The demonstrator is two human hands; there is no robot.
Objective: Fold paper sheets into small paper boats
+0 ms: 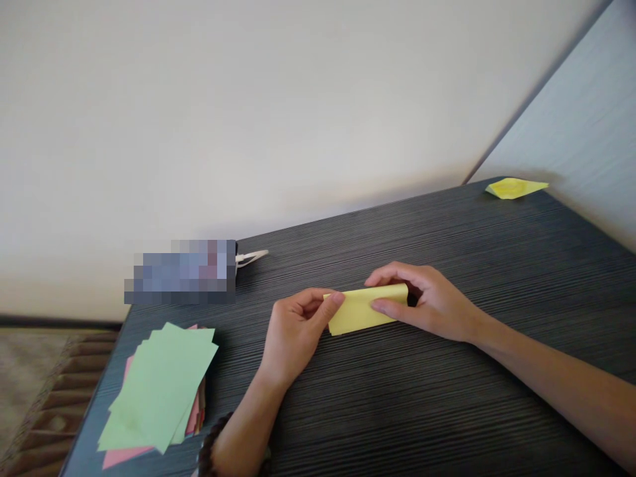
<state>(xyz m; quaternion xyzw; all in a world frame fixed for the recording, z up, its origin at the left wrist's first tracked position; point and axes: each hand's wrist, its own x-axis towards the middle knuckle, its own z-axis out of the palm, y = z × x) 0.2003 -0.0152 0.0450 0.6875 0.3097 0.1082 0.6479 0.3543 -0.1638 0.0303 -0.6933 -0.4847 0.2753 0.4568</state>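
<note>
A folded yellow paper (pixel 358 310) lies on the dark wood-grain table (pixel 447 397), held from both ends. My left hand (pixel 294 334) pinches its left end between thumb and fingers. My right hand (pixel 430 301) grips the right end, thumb in front and fingers curled over the top edge. The paper forms a narrow strip, doubled over, raised slightly off the table at the right.
A stack of green and pink paper sheets (pixel 159 387) lies at the table's near left corner. A folded yellow paper shape (pixel 514 188) rests at the far right corner. A white cable (pixel 251 256) and a blurred object sit by the wall.
</note>
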